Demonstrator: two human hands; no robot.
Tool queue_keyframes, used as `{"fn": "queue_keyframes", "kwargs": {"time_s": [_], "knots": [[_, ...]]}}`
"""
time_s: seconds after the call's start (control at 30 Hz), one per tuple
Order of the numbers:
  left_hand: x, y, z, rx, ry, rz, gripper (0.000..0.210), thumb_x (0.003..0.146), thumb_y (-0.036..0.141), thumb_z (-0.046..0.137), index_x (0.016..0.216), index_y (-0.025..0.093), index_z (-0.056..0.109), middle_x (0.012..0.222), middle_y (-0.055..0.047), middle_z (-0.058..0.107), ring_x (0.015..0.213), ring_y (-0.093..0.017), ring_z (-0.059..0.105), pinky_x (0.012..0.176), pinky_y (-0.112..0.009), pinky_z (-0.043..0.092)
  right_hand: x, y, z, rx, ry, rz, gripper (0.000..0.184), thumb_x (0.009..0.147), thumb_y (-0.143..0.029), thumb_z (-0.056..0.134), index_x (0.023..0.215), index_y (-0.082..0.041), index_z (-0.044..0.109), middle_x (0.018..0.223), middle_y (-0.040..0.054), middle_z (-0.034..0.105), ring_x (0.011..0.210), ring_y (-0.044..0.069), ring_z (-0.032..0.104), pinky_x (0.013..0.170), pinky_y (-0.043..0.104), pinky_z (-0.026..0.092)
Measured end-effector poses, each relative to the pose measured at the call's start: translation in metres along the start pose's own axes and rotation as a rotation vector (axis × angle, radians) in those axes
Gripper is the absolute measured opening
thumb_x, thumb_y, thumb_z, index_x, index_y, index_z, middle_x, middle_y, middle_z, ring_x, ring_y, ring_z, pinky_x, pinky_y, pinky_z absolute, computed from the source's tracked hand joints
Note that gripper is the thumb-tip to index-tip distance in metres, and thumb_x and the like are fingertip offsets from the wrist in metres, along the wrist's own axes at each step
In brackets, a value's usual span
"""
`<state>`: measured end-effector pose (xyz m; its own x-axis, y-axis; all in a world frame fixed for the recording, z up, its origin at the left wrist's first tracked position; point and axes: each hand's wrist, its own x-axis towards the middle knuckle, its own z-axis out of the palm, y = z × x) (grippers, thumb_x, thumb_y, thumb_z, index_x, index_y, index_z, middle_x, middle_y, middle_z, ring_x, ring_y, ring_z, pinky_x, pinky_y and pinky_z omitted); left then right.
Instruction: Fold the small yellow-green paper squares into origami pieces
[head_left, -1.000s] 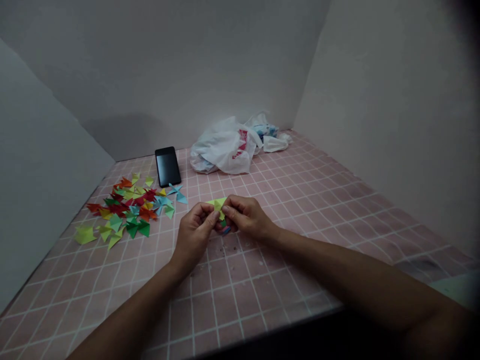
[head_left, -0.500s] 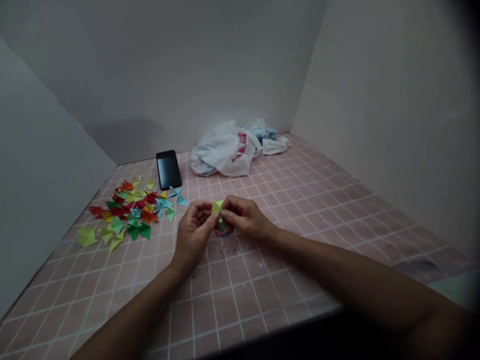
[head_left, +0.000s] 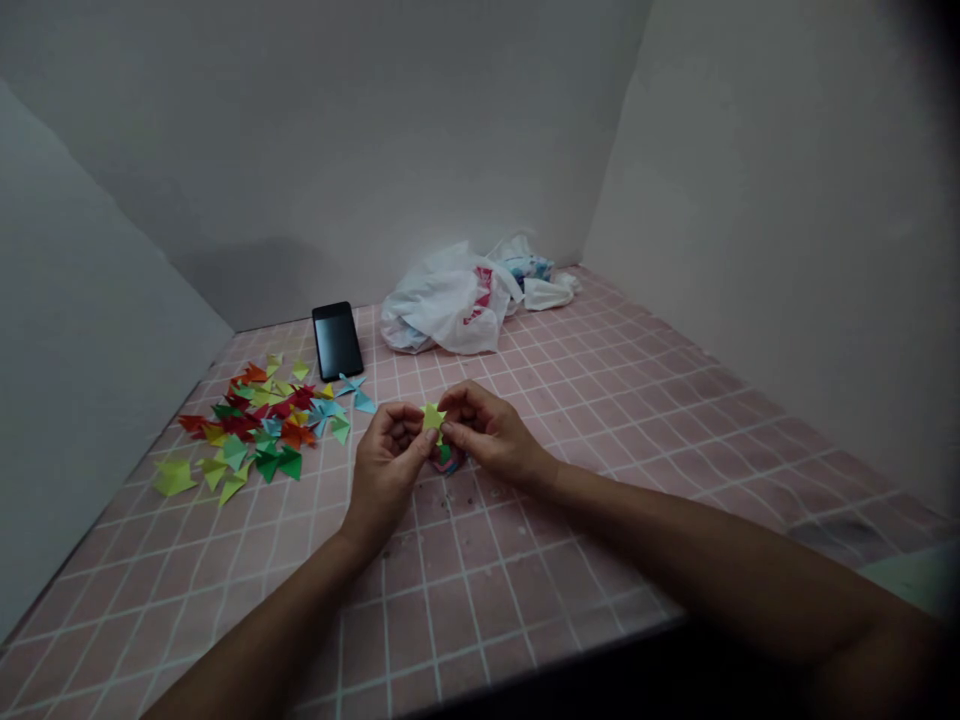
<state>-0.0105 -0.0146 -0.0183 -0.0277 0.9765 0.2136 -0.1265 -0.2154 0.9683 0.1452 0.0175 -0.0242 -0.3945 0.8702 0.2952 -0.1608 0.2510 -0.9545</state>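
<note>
One yellow paper [head_left: 433,418] — near centre, held.
Left hand [head_left: 386,460] and right hand [head_left: 491,440] pinch it, both nearly closed; left, folded papers [head_left: 283,408] overlap, uncountable; one phone [head_left: 337,342] far left; one red-marked white bag [head_left: 446,300] far — contents indistinct.

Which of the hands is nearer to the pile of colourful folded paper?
Left. The left hand is to the right of the pile; the right hand is farther right, beyond the left one.
</note>
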Motion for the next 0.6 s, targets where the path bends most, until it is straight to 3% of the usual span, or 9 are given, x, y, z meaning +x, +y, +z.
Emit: {"fn": "queue_keyframes", "kwargs": {"time_s": [0.17,0.4,0.6], "knots": [[-0.001,-0.0021,0.0003,-0.054,0.0,-0.065,0.026,0.076,0.026,0.08,0.092,0.019,0.061,0.08,0.002,0.065,0.067,-0.012,0.064,0.061,-0.023,0.055,-0.0002,-0.0016,-0.0006,-0.031,0.009,-0.002,0.014,0.084,-0.022,0.062,0.094,-0.019,0.053,0.071,-0.0043,0.057,0.058,0.009,0.057,0.054,0.022,0.048],[-0.0007,-0.0075,0.0003,-0.259,0.015,-0.321,0.029,0.069,0.032,0.085,0.086,0.015,0.068,0.071,0.002,0.065,0.062,-0.01,0.062,0.064,-0.025,0.055,-0.002,-0.0034,-0.0016,0.016,-0.034,0.004,0.009,0.091,-0.027,0.055,0.093,-0.019,0.054,0.073,-0.0029,0.058,0.058,0.01,0.058,0.055,0.023,0.048],[-0.0014,-0.004,0.0004,-0.173,-0.035,-0.272,0.025,0.072,0.034,0.082,0.083,0.015,0.069,0.07,0.0,0.066,0.06,-0.011,0.06,0.062,-0.024,0.053,0.0007,-0.0013,-0.002,-0.032,-0.017,0.006,0.018,0.085,-0.03,0.065,0.093,-0.019,0.054,0.071,-0.0033,0.057,0.06,0.011,0.058,0.056,0.024,0.048]]}}
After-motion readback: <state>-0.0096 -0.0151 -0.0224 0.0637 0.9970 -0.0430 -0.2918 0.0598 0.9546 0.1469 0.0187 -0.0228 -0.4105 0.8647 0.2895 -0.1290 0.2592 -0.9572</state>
